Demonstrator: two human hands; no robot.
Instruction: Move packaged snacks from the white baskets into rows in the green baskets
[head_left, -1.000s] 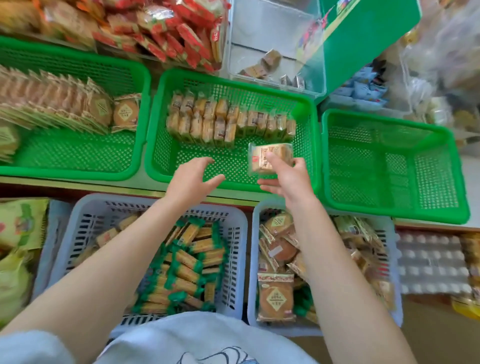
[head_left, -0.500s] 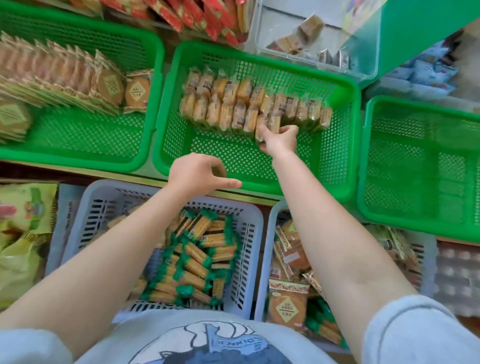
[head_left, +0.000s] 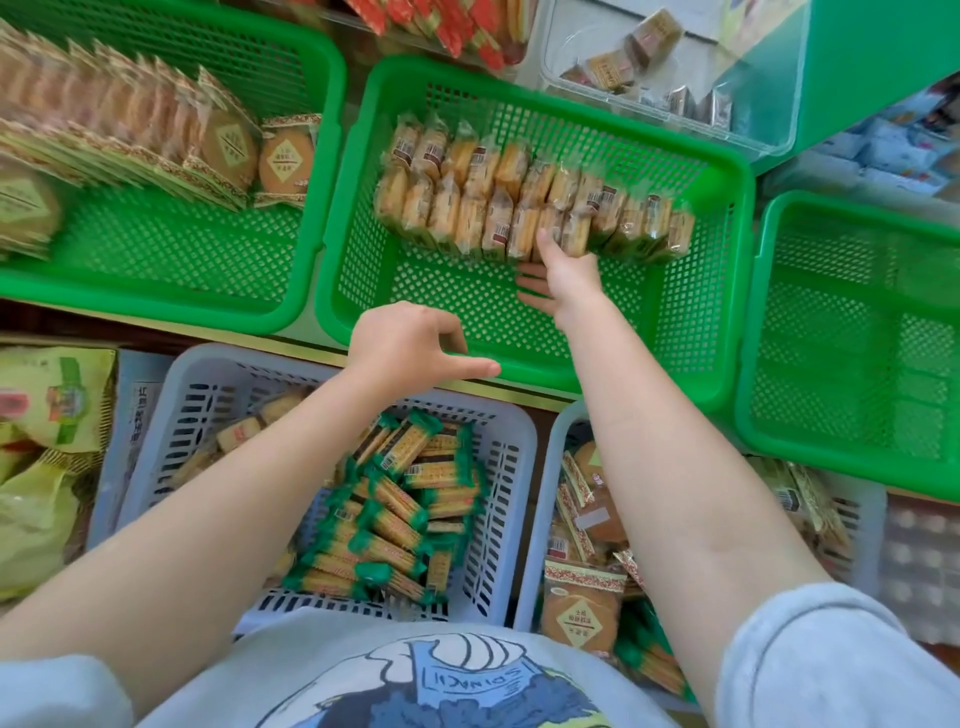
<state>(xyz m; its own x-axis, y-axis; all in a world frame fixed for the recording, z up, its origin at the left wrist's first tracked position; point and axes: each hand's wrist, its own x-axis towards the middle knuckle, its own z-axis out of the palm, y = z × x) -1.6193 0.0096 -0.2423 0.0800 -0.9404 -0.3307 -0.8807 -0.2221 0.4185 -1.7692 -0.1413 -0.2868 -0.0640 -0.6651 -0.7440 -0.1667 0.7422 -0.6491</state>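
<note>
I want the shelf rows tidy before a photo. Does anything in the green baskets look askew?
One round cake packet in the left green basket lies flat, face up, beside its upright row. The middle basket's rows look even.

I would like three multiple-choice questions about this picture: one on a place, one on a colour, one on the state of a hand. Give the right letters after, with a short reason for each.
1. Where is the right hand?
A. in the middle green basket
B. in a white basket
C. on the clear box

2. What colour are the wrapper ends of the stick snacks in the left white basket?
A. red
B. green
C. blue

3. What does the left hand hold?
A. a round cake
B. a yellow bag
C. nothing

Answers:
1 A, its fingers touch the front row of snack packs there.
2 B, both ends show green.
3 C, it hovers over the basket edge, thumb out, fingers bent, with no pack in it.
</note>
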